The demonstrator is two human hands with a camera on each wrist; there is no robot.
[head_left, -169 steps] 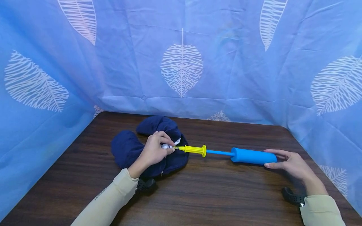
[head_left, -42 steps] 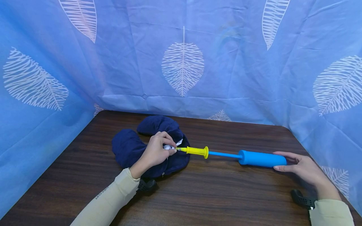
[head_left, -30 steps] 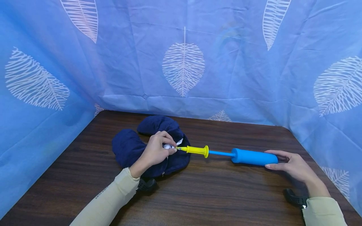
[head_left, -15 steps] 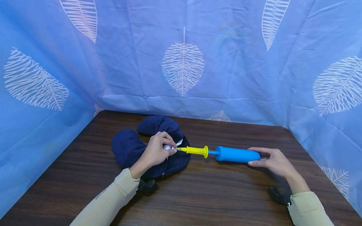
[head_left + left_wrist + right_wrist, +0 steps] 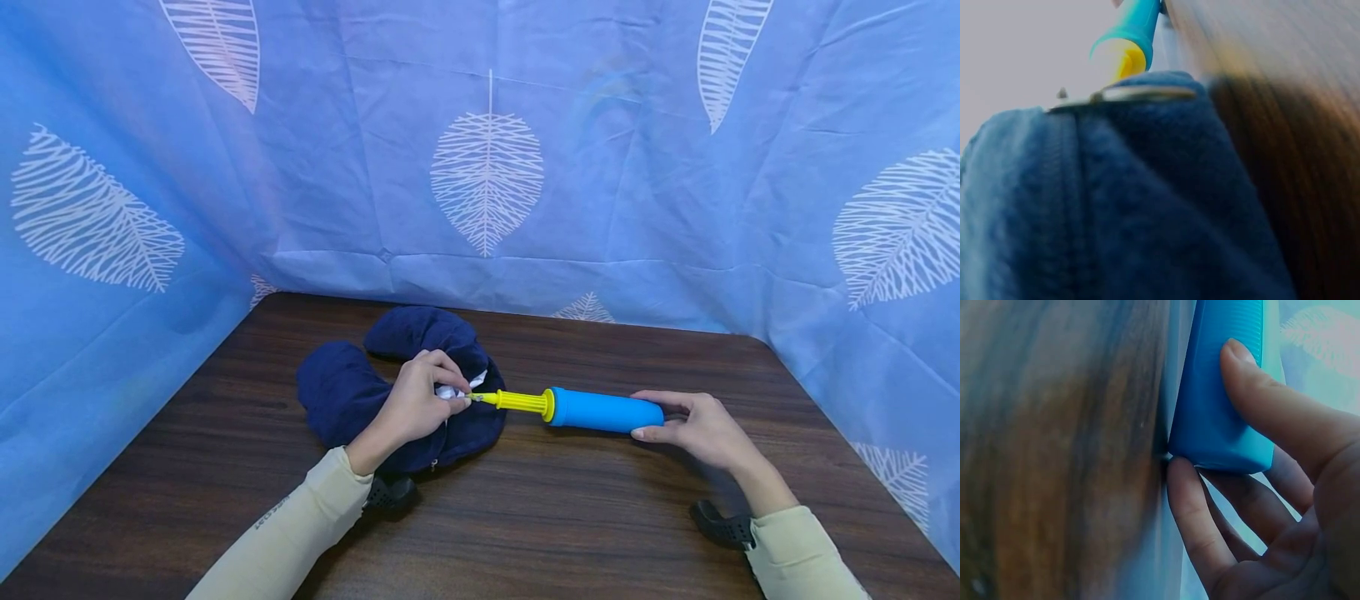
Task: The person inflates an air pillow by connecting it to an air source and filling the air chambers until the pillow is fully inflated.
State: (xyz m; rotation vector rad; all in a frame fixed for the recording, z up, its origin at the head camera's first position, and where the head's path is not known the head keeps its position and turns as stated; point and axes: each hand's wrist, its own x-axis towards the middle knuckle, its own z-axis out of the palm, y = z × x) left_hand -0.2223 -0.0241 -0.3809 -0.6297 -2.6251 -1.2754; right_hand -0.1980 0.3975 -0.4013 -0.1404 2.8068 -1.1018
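Observation:
A navy U-shaped neck pillow [image 5: 337,392] lies on the table, its zip partly open with white material [image 5: 448,391] showing. My left hand [image 5: 414,400] rests over the pillow and pinches the thin yellow nozzle of a hand pump [image 5: 603,410] at that white part; the nozzle's tip is hidden by the fingers. The pump's blue barrel is pushed fully up to its yellow ribbed handle [image 5: 522,401]. My right hand [image 5: 705,427] grips the barrel's far end, thumb on the side and fingers under the end in the right wrist view. The left wrist view shows the pillow's zip [image 5: 1072,169] up close.
The dark wooden table [image 5: 570,517] has rounded back corners. Blue cloth [image 5: 630,192] printed with white leaves hangs behind and on both sides. Each wrist bears a black strap with a camera mount [image 5: 720,527].
My right hand drew the blue barrel out to the right, then slid it left until the blue rod vanished inside. My left hand stays at the nozzle.

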